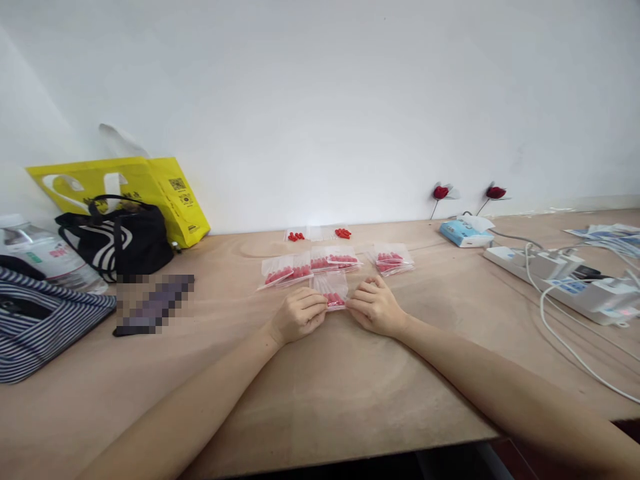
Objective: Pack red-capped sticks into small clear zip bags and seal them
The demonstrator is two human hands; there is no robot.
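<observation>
Between my hands is a small clear plastic bag (pixel 329 283) with several red capsule-like pieces (pixel 334 300) inside. My left hand (pixel 301 315) pinches its left lower edge, fingers curled. On the opposite side my right hand (pixel 376 307) is closed on the right lower edge, its fingertips partly hidden. Just beyond lie more clear bags of red pieces: a left group (pixel 287 272), a middle group (pixel 334 259) and a right stack (pixel 393 259). Near the wall are two small heaps of red pieces, a left heap (pixel 296 237) and a right heap (pixel 343 233), on clear plastic.
At left stand a yellow bag (pixel 193 213), a black bag (pixel 145 233), a large clear bottle (pixel 60 260) and a striped pouch (pixel 45 327). A blurred-out dark object (pixel 155 307) lies nearby. At right are a blue tissue pack (pixel 465 233), a power strip (pixel 570 287) with cables, and two red roses (pixel 441 193).
</observation>
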